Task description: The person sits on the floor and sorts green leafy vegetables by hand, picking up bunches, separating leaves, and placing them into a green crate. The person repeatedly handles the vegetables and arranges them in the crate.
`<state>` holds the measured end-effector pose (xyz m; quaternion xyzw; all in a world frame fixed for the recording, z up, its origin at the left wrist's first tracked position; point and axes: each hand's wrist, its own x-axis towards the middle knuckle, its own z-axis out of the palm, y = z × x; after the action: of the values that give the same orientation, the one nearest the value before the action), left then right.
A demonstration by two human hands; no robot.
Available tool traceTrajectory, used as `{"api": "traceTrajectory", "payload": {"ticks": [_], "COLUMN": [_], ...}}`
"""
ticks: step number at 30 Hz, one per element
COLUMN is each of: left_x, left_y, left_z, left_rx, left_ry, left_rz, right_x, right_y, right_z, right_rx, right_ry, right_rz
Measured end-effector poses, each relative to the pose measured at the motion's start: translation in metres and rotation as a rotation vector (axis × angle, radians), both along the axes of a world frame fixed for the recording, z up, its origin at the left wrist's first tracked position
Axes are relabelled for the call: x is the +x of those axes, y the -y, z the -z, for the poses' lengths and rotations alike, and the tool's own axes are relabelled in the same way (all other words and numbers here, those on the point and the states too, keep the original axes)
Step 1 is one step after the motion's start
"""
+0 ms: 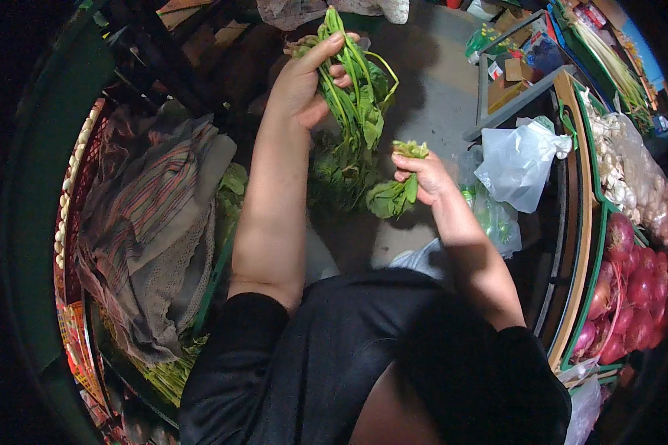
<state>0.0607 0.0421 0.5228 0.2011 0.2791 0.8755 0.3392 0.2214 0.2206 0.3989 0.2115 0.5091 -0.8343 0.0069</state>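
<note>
My left hand (312, 83) is closed round a bunch of leafy greens (362, 94) with long green stems, the leaves hanging down. My right hand (423, 175), lower and to the right, grips a smaller bunch of leafy greens (392, 197) by its stems, whose pale ends stick up above the thumb. The two bunches are apart. Below and behind the larger bunch lie dark, feathery greens (339, 178), partly in shadow; what they rest on cannot be told.
At the left, striped cloth (161, 194) covers part of a produce crate beside more greens (234, 181). To the right stand crates of garlic (615, 172) and red onions (637, 295). A white plastic bag (517, 161) hangs by the wooden edge. Cardboard boxes (506, 89) sit farther off.
</note>
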Motion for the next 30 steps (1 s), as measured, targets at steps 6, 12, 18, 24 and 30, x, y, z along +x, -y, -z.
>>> {"api": "traceTrajectory", "payload": {"ticks": [6, 12, 18, 24, 30], "left_x": [0.009, 0.008, 0.000, -0.002, -0.023], "left_y": [-0.007, -0.010, -0.012, -0.009, 0.005], "left_z": [-0.009, -0.005, 0.004, 0.002, 0.014], "left_rx": [-0.027, 0.000, 0.083, 0.109, 0.126], "left_ry": [-0.015, 0.046, 0.134, 0.146, 0.226], "left_rz": [-0.059, -0.133, -0.178, -0.236, -0.351], "right_x": [0.003, -0.006, -0.008, -0.015, -0.001], "right_y": [0.042, 0.060, 0.076, 0.074, 0.044], "right_z": [0.001, -0.001, -0.009, -0.003, -0.035], "right_rx": [0.198, 0.265, 0.405, 0.496, 0.431], "right_ry": [-0.140, -0.151, -0.201, -0.153, -0.166], "right_rz": [-0.032, -0.039, 0.028, 0.118, 0.137]}}
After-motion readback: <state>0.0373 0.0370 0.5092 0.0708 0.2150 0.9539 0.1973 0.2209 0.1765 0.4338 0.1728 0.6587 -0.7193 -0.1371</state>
